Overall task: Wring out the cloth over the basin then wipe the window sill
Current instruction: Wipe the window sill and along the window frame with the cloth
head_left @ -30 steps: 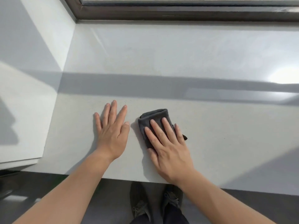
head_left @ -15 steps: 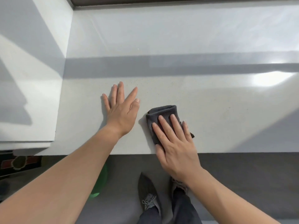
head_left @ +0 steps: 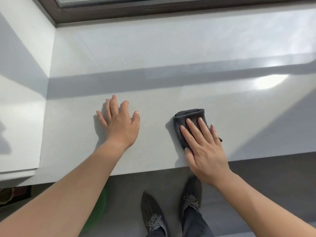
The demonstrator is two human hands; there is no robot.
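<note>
Folded dark cloth lies on the window sill, under the right hand's flat, straight fingers, which press on it without gripping. A second ago it was just beside the left hand; now it's well apart, slid rightward. Left hand is flat on the sill, relaxed, holding nothing. Judgement: wringing looks done and the wipe stroke is underway, with sill beyond the fingertips and to the right not yet covered.

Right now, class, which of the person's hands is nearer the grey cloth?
Right. The right hand presses flat on the cloth; the left hand rests on the sill, apart to its left.
</note>
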